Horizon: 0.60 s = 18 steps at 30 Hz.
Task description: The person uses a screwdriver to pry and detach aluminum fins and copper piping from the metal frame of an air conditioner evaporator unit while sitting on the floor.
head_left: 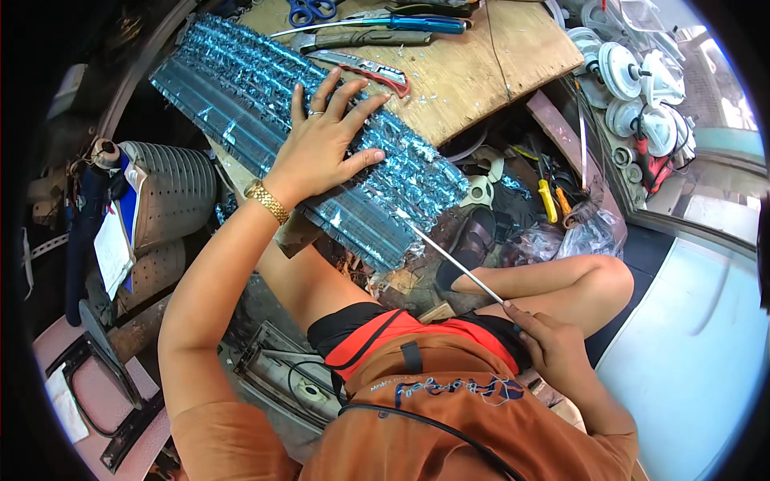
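A long, blue metal finned coil block (241, 88), with torn and crumpled fins, lies slantwise over the wooden board (481, 68). Its near end juts past the board's edge. My left hand (327, 152) rests on top of the coil, fingers spread, pressing on the ragged fins. In my right hand (553, 345), at the lower right, is a screwdriver (461, 266) with a long thin metal shaft. The shaft points up and left, its tip at the near right end of the coil. Most of the screwdriver's handle is hidden in my grip.
Beyond the coil lie a red utility knife (393, 78), a wooden-handled tool (369, 38), a blue-handled screwdriver (441, 24) and blue scissors (311, 11). White plastic wheels (622, 70) pile up at right. A perforated metal drum (178, 192) stands left. Plastic bags (592, 240) lie near my leg.
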Available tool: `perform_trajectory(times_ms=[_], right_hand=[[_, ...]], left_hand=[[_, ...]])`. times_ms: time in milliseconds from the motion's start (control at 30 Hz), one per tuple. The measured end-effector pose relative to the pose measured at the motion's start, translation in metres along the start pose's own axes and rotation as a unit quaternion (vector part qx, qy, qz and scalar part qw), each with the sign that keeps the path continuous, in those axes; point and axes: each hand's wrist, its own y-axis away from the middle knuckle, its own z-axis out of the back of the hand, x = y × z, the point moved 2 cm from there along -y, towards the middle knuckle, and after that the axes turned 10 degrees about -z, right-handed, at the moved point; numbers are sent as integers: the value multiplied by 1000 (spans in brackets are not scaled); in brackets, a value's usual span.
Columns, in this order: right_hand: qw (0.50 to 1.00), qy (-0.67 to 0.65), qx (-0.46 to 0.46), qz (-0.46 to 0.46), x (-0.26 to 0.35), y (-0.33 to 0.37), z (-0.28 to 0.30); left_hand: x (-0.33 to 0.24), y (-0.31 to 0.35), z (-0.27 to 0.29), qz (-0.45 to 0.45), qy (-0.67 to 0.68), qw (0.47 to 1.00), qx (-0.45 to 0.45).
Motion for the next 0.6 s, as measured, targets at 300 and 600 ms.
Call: perform_trajectory(times_ms=[300, 600], right_hand=[[996, -47, -11, 78, 11, -30, -9], [988, -149, 25, -34, -27, 26, -17]], left_hand=[[2, -2, 1, 3, -13, 1000, -15], [1, -2, -4, -26, 0, 998, -50]])
